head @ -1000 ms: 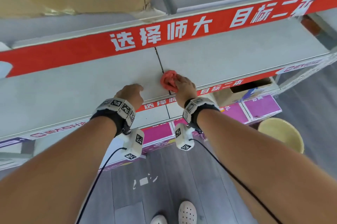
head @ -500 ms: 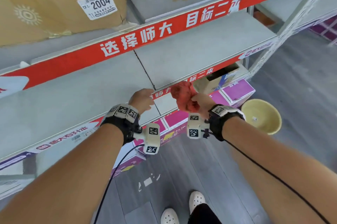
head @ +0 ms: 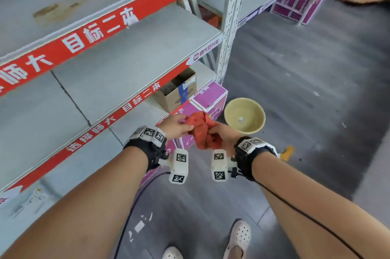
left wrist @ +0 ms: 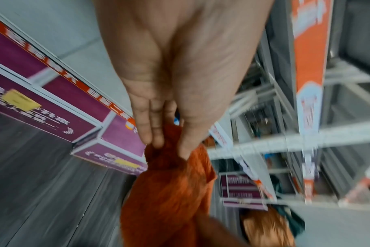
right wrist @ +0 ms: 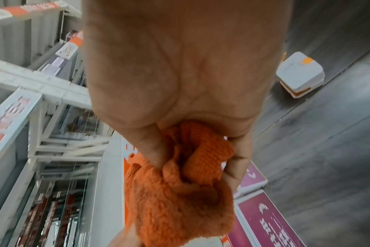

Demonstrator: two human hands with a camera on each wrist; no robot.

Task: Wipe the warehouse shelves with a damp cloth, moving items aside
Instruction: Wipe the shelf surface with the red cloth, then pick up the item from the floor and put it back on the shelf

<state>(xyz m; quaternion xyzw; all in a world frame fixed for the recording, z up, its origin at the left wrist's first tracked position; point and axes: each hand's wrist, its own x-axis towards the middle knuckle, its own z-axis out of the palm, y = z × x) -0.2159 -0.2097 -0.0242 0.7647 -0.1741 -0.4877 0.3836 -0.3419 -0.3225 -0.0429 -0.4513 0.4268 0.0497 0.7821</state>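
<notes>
An orange-red fluffy cloth (head: 202, 131) hangs bunched in the air in front of the shelves, held by both hands. My left hand (head: 176, 125) pinches its upper edge between thumb and fingertips (left wrist: 152, 138). My right hand (head: 223, 134) grips the other end, fingers curled round the folds of the cloth (right wrist: 190, 167). The grey shelf board (head: 130, 64) with its red-lettered front strip lies to the left of the hands and above them; nothing touches it.
A yellow bowl (head: 244, 115) stands on the grey floor just right of the hands. Purple boxes (head: 207, 96) and an open cardboard box (head: 177, 90) sit low under the shelf. A white upright post (head: 231, 20) ends the rack. My feet in white shoes (head: 238, 237) are below.
The right hand lifted the cloth off the shelf board and drew it down and right. The left hand left the shelf edge and took hold of the cloth. The view swung right.
</notes>
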